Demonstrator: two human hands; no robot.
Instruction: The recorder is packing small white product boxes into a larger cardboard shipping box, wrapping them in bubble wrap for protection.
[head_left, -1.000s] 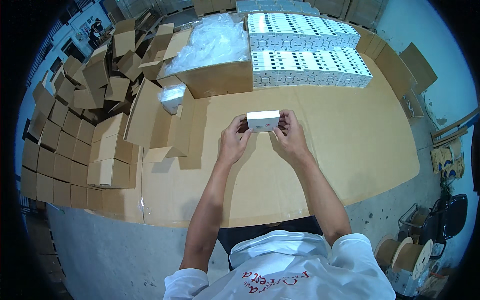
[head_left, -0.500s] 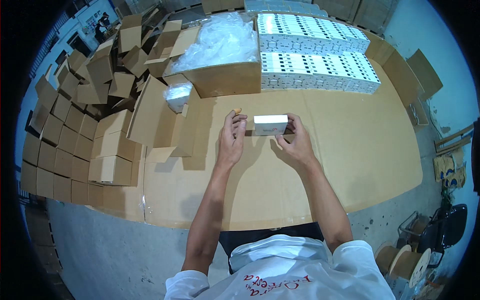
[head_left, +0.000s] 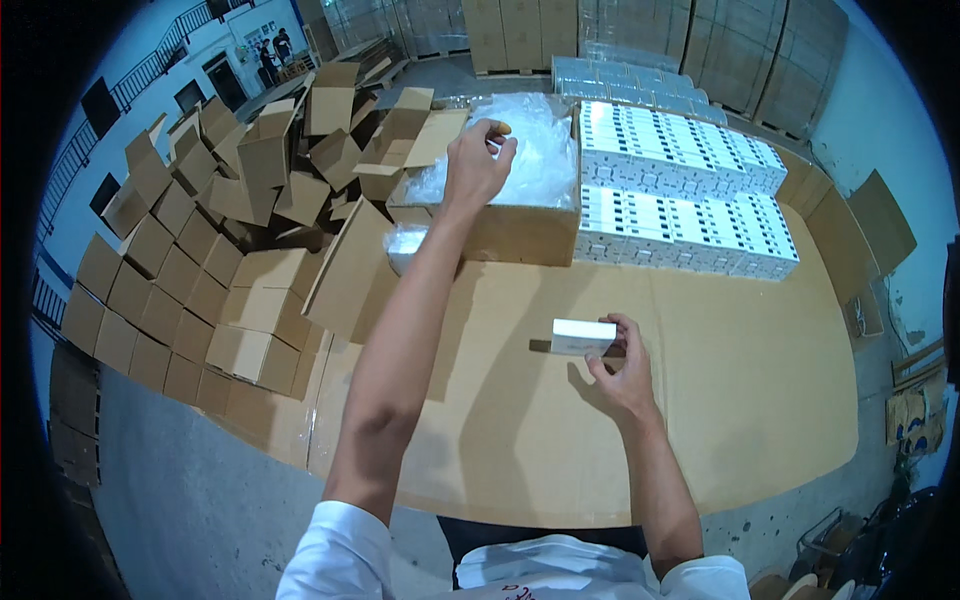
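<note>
Carton (head_left: 583, 336), small and white, gripped in right hand (head_left: 622, 372) above cardboard-covered table (head_left: 700, 420); left hand (head_left: 476, 165) pinching clear plastic bags (head_left: 535, 150) in open box (head_left: 505, 232); warehouse around.

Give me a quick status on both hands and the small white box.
Left hand over the carton of clear plastic bags, fingers pinched. Right hand holds the small white box above the cardboard-covered table. Nothing between them.
</note>
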